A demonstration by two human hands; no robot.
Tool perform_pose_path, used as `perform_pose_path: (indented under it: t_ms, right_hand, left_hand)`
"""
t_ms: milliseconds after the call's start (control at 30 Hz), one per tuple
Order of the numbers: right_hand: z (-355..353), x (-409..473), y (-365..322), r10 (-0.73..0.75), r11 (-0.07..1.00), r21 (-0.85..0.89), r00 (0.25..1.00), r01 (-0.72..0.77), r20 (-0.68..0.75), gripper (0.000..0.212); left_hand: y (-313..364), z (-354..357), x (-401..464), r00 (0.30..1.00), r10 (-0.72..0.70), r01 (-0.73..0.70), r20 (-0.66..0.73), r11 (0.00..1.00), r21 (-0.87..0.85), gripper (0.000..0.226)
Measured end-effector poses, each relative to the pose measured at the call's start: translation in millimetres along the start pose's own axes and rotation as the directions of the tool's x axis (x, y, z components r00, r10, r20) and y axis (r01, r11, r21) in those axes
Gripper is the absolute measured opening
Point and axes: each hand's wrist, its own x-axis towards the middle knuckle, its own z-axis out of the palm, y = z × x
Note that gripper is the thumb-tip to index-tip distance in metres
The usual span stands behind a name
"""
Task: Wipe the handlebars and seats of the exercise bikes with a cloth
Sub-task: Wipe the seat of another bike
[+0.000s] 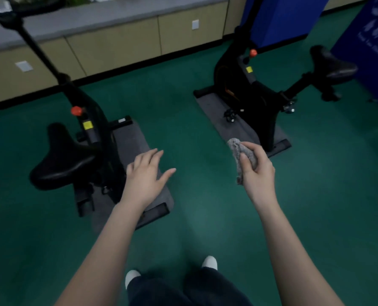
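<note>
Between two black exercise bikes (91, 133), right hand (257, 173) clutches crumpled grey cloth (241, 159), left hand (145, 175) spread empty; next, likely reach black padded seat (62, 157).

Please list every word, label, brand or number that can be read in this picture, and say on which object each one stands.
Nothing can be read with certainty.
White characters and a line of letters on the blue panel: too blurred to read.
Yellow sticker on the left bike: no legible text.
Yellow sticker on the right bike: no legible text.
Orange mark low on the right bike's frame: too dark and small to read.
White plates on the cabinets: no text is visible.
</note>
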Motion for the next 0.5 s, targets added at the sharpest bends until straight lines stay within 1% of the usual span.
perform_pose_path:
  t_ms: [100, 233, 500]
  right_hand:
    - [-51.6, 16.1, 14.4, 0.017, 1.0, 0.005, 0.999, -0.016, -0.041, 0.026]
    - [-105.1, 34.7, 36.4, 0.093, 0.995, 0.04, 0.991, -0.09, -0.095, 0.026]
    - [-168.3, 82.1, 65.3, 0.137, 0.989, 0.076, 0.968, -0.123, -0.212, 0.028]
  left_hand:
    - [61.1, 17.5, 12.1, 0.998, 0.063, -0.063, 0.001, 0.997, 0.035, 0.066]
    - [121.7, 33.3, 29.7, 0.99, 0.136, -0.137, 0.022, 0.988, 0.072, 0.067]
    - [205.4, 55.9, 91.6, 0.959, 0.269, -0.277, 0.084, 0.956, 0.1, 0.068]
